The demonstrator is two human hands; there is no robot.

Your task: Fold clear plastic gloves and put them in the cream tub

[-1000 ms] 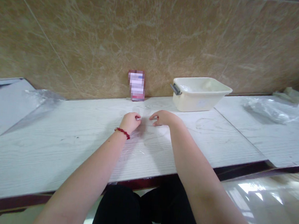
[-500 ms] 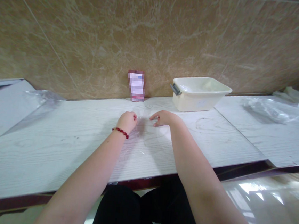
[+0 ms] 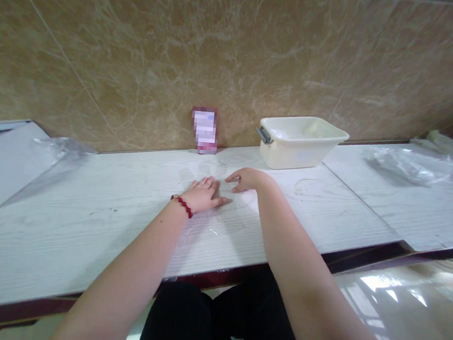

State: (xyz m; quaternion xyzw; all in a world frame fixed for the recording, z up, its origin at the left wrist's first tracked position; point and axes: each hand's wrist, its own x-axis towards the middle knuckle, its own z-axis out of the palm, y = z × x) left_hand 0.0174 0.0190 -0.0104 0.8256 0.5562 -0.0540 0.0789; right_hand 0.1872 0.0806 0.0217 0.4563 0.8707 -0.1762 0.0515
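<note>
I'm seeing clear film [image 3: 213, 231] (faint, honestly) already lying flat toward the front edge of the worktop [image 3: 124, 246]; left hand [image 3: 203, 195] is resting, fingers spread, apparently on it; right hand [image 3: 248, 179] is curving, fingers parted, gripping nothing visible. What's left isn't showing.

Nothing legible: the upright rectangle [image 3: 205, 130] pixelated, the mark [image 3: 303, 155] on the tub [image 3: 277, 154] too faint.

I'm seeing thin, clear plastic film [image 3: 213, 231] lying flat on the pale wood-grain tabletop [image 3: 126, 225], at twelve o'clock from the person [image 3: 181, 319]; it's catching small glints, its see-through edges blending too faintly for me to trace.
</note>
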